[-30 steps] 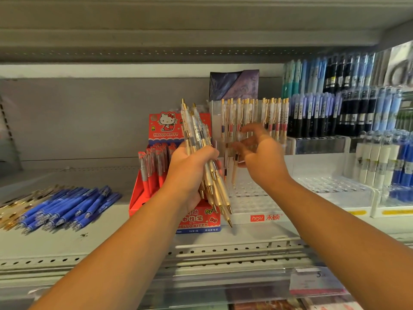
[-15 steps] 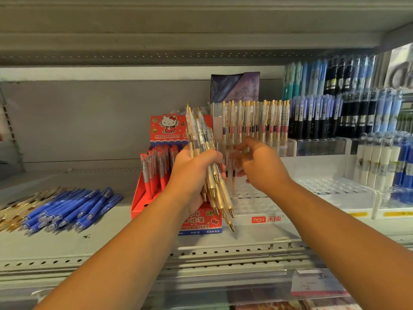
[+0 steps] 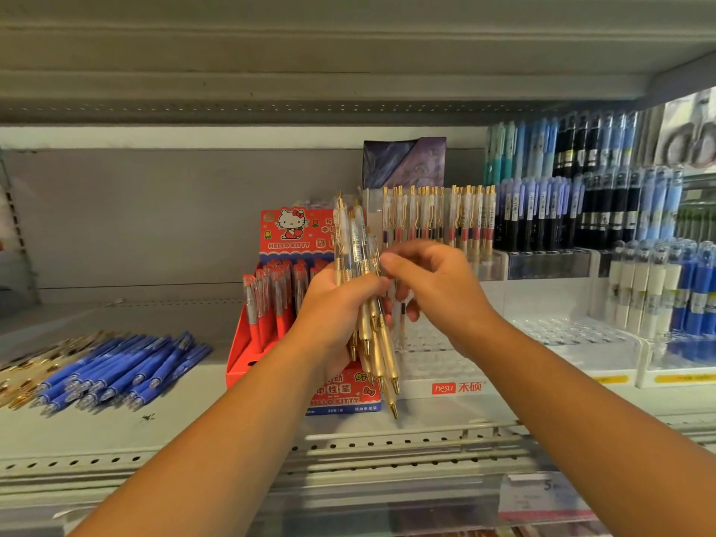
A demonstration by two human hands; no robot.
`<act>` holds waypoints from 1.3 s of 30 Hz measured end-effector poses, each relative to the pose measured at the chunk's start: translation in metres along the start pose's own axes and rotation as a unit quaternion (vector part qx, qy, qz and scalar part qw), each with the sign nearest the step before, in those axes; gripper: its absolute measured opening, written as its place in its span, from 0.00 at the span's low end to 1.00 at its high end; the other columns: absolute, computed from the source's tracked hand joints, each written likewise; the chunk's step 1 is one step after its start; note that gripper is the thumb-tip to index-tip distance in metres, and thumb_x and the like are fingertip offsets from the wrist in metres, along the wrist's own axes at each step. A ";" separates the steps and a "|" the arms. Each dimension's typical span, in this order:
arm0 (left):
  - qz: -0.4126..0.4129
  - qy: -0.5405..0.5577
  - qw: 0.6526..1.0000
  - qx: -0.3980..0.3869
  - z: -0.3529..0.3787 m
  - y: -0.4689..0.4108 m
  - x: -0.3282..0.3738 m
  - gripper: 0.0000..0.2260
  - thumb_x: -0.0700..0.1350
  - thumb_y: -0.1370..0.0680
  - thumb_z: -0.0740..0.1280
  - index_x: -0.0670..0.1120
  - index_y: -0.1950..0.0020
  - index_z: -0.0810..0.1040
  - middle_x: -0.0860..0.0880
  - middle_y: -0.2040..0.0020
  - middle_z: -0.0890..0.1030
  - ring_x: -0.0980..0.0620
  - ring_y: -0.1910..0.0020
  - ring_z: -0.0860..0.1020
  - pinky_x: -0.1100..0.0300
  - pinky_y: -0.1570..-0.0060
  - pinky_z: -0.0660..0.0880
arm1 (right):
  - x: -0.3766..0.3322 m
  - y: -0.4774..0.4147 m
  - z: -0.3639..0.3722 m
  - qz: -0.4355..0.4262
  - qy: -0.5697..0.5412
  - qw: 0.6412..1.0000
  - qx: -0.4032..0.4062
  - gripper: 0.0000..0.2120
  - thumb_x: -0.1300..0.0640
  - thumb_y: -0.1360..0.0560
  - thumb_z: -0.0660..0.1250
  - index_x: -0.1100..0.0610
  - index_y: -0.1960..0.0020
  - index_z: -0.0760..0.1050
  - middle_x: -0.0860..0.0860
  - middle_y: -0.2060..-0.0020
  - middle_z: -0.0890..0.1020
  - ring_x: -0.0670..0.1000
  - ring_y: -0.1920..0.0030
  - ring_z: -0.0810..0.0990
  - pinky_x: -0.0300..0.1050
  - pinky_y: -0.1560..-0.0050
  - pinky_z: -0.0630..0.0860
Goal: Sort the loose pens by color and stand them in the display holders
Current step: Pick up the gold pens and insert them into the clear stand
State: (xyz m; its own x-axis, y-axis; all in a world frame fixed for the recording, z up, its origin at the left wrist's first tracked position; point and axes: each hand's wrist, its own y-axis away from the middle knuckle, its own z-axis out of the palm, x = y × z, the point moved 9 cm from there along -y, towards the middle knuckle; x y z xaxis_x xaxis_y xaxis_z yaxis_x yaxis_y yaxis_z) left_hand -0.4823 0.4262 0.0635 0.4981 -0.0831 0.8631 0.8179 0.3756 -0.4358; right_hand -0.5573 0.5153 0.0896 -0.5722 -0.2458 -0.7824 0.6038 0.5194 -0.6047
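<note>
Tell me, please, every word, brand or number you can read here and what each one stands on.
"HELLO KITTY": header card of the red display box.
"HELLO KITTY": that box's front panel, beside Chinese characters too blurred to read.
"hesu 禾硕": front of the white pen holder.
"5": price tag; the rest is blurred.
Labels on the racked pens: too small to read.

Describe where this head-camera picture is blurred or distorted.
Head view: the right hand is motion-blurred at the fingers; the left hand and its gold pens are sharper; the upper shelf edge bows from the wide lens; the price tag at the bottom is unreadably soft.
</note>
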 end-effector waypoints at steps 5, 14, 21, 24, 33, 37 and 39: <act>0.004 -0.010 1.000 -0.003 0.001 -0.002 0.001 0.12 0.33 0.22 0.64 0.36 0.39 0.75 0.41 0.62 0.77 0.44 0.67 0.77 0.55 0.66 0.74 | 0.001 0.002 0.005 0.041 -0.071 0.996 -0.024 0.08 0.58 0.26 0.73 0.56 0.48 0.79 0.53 0.61 0.81 0.49 0.69 0.79 0.40 0.75 0.72; -0.007 -0.016 1.000 -0.007 0.001 -0.002 -0.002 0.08 0.33 0.24 0.63 0.39 0.46 0.77 0.43 0.63 0.78 0.47 0.67 0.76 0.55 0.67 0.75 | -0.009 -0.001 0.009 0.044 0.000 0.997 -0.067 0.05 0.61 0.25 0.71 0.54 0.50 0.80 0.51 0.60 0.82 0.46 0.67 0.80 0.39 0.72 0.75; -0.012 -0.052 0.999 -0.001 -0.002 -0.003 -0.005 0.09 0.35 0.24 0.66 0.42 0.45 0.80 0.46 0.64 0.82 0.49 0.65 0.80 0.54 0.64 0.76 | -0.003 -0.006 0.003 0.083 0.040 0.993 -0.069 0.04 0.66 0.26 0.67 0.60 0.52 0.79 0.55 0.61 0.81 0.46 0.67 0.79 0.40 0.71 0.76; -0.014 -0.050 0.999 0.000 -0.001 -0.003 -0.005 0.10 0.35 0.24 0.66 0.41 0.44 0.80 0.46 0.63 0.82 0.49 0.64 0.81 0.55 0.63 0.76 | 0.001 -0.006 0.001 0.092 0.030 0.993 -0.066 0.04 0.65 0.26 0.68 0.60 0.52 0.79 0.57 0.58 0.82 0.47 0.64 0.81 0.41 0.69 0.77; -0.027 -0.056 0.998 0.007 -0.001 -0.003 -0.007 0.11 0.36 0.24 0.68 0.44 0.43 0.80 0.44 0.58 0.84 0.47 0.60 0.83 0.53 0.59 0.79 | 0.009 -0.002 -0.001 0.152 -0.062 0.984 -0.061 0.08 0.61 0.27 0.73 0.62 0.50 0.80 0.54 0.61 0.86 0.48 0.63 0.84 0.39 0.64 0.79; -0.045 -0.027 0.998 0.045 -0.009 -0.002 -0.007 0.07 0.36 0.23 0.67 0.39 0.45 0.77 0.45 0.67 0.80 0.50 0.70 0.79 0.57 0.70 0.77 | 0.007 -0.006 -0.015 0.142 -0.144 0.979 0.001 0.05 0.66 0.23 0.68 0.64 0.48 0.78 0.58 0.58 0.85 0.55 0.60 0.86 0.45 0.62 0.82; -0.050 -0.020 0.996 0.065 -0.012 -0.002 -0.008 0.08 0.35 0.24 0.67 0.39 0.45 0.75 0.44 0.67 0.78 0.49 0.71 0.77 0.58 0.72 0.77 | 0.007 -0.011 -0.031 0.121 -0.148 0.980 0.059 0.06 0.66 0.22 0.66 0.62 0.46 0.76 0.58 0.55 0.85 0.55 0.59 0.86 0.47 0.62 0.82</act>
State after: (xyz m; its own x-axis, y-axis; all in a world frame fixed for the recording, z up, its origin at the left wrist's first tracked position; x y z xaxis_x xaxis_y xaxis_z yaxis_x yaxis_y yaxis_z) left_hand -0.4840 0.4148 0.0545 0.4020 -0.0903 0.9112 0.8176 0.4834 -0.3128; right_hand -0.5854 0.5334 0.0955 -0.2289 -0.3636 -0.9030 0.7715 0.4980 -0.3960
